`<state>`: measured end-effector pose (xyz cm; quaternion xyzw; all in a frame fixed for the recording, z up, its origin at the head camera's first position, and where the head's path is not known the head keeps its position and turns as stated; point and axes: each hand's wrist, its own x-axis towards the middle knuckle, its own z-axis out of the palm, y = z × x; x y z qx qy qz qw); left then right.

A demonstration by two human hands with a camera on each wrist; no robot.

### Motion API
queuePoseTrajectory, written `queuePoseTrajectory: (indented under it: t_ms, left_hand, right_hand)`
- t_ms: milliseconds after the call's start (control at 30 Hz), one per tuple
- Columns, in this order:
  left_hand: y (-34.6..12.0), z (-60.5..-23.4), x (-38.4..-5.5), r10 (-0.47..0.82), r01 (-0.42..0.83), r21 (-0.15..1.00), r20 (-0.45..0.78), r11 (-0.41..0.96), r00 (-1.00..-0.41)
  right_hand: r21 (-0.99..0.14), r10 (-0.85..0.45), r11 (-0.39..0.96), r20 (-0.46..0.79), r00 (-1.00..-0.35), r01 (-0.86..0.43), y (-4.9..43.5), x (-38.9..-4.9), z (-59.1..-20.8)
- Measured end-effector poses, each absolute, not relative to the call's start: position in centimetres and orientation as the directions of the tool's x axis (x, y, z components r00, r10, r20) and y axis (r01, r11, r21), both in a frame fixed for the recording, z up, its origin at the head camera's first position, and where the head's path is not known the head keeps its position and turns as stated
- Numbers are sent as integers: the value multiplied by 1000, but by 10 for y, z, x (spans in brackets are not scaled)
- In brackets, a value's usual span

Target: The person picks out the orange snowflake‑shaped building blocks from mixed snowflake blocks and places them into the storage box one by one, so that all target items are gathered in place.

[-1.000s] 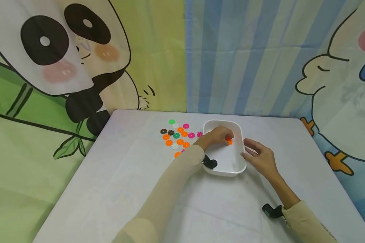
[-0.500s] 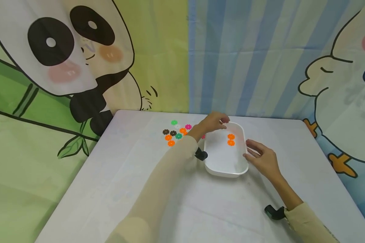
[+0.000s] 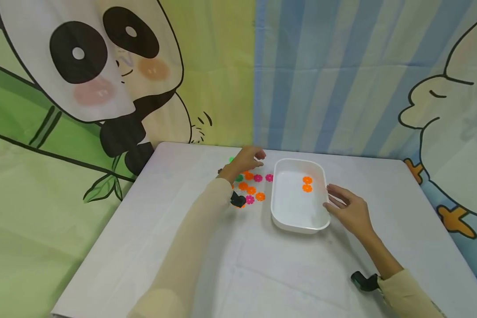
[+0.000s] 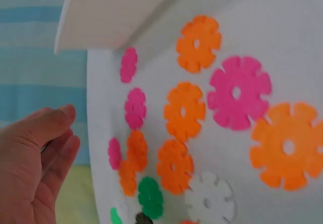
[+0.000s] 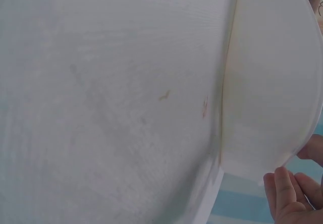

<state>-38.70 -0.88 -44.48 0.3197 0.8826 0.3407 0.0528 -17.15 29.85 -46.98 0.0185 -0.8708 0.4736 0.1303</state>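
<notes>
My left hand hovers over the far part of a group of plastic snowflake discs, its fingers loosely bent around nothing. In the left wrist view that hand is beside a pink disc, a green disc and several orange discs. Two orange discs lie inside a white rectangular tray. At the tray's right rim, my right hand touches the side with fingertips and thumb. The right wrist view has this hand at the edge of the tray wall.
A white table carries everything and ends at a printed curtain behind. A pink disc lies close to the tray's left side. Black cameras are worn on both wrists.
My left hand has left the inside of the tray, where two orange discs now lie, and moved left over the loose discs. My right hand stays at the tray's rim.
</notes>
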Motion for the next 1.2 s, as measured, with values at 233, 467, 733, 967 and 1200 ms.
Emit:
queuePoseTrajectory:
  t_ms: [233,467,733,967,1200]
  left_hand:
    - [-41,-463,-385,527,378,653,-37,656,-849]
    - [-51,-462,-383,517,362,597,-104,716,-850]
    - [-55,-470,-383,475,300,612,-142,732,-868]
    - [-54,-469,-384,477,308,597,-146,741,-866]
    - [-54,-470,-386,483,310,596,-151,741,-863]
  right_hand:
    - [-831,105,540,228,-968,-137,299,-171,-471]
    - [-835,106,528,243,-964,-153,299,-170,-470]
    - [-845,110,516,228,-967,-140,299,-171,-471]
    - [-847,116,516,217,-969,-128,298,-170,-468]
    - [-843,98,517,233,-967,-151,300,-171,-470]
